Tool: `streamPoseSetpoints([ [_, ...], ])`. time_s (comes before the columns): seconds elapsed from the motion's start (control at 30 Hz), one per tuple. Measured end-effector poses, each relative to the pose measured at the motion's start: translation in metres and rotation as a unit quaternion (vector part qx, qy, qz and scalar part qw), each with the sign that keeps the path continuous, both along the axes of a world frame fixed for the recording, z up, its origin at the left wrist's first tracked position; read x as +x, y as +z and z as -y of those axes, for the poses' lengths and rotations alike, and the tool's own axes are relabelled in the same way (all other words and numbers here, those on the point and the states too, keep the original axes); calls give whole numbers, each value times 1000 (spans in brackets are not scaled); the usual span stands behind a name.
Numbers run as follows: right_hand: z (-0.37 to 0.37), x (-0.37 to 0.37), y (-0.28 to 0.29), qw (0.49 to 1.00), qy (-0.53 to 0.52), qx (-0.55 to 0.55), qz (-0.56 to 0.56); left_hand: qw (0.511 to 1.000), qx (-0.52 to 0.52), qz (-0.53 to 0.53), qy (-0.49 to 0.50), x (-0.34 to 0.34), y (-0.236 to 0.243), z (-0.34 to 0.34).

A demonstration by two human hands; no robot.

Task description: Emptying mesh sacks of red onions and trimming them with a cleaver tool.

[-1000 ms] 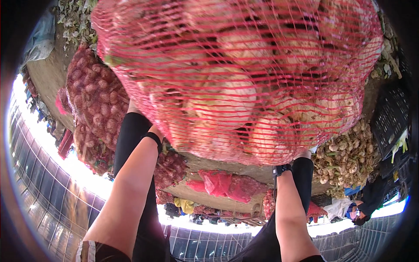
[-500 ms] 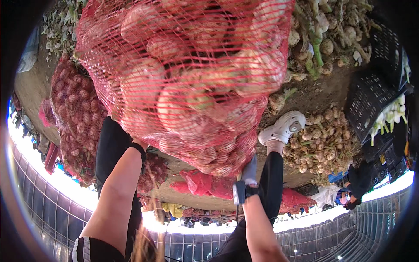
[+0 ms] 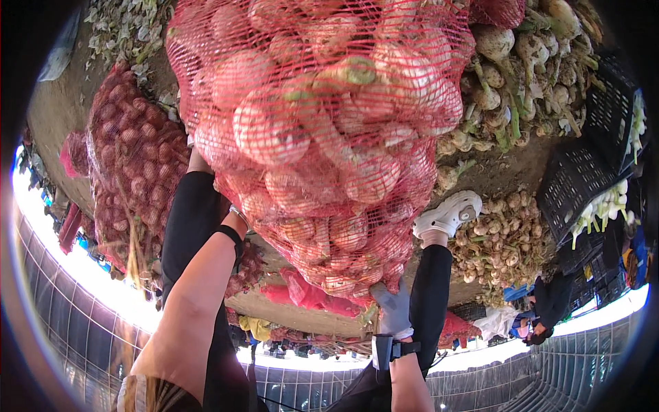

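A big red mesh sack (image 3: 329, 158) packed with garlic bulbs and cut stalks fills the upper middle, close to me. My right hand (image 3: 394, 312), in a grey glove, is closed on the sack's lower right end, with a dark device strapped at the wrist. On the other side, my left hand (image 3: 238, 215) goes behind the sack's left flank; only the wrist with a black band and a bracelet shows, and its fingers are hidden.
Another full red mesh sack (image 3: 134, 165) rests on the left. Loose garlic heaps (image 3: 504, 237) lie right, beside black plastic crates (image 3: 580, 172). My white clog (image 3: 449, 214) stands near the heap. Empty red mesh (image 3: 312, 292) lies on the ground. Another person (image 3: 552, 302) is at right.
The sack has shifted and tilted, its left flank moving right and its lower end dropping slightly. My gloved right hand has come into fuller view at that end.
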State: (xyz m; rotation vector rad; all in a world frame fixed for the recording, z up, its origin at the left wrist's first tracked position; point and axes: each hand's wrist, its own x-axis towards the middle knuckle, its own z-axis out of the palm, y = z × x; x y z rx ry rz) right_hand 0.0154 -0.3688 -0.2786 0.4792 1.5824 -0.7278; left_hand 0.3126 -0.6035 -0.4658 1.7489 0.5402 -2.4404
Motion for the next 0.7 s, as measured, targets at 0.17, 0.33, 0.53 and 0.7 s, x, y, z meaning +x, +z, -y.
streamPoseSetpoints([
  [0.17, -40, -4, 27, 974, -214, 0, 76, 1000, -22, 4, 3, -11, 9, -26],
  [0.33, 43, -31, 108, 993, 58, -91, -36, 997, -81, 6, 1, 9, 54, -12],
  [0.53, 63, -68, 206, 806, 426, -270, -311, 990, -122, 74, -13, -32, 140, -15],
  [0.7, 80, -80, 273, 977, -10, -79, -200, 940, -260, 80, -205, -66, 232, 6],
])
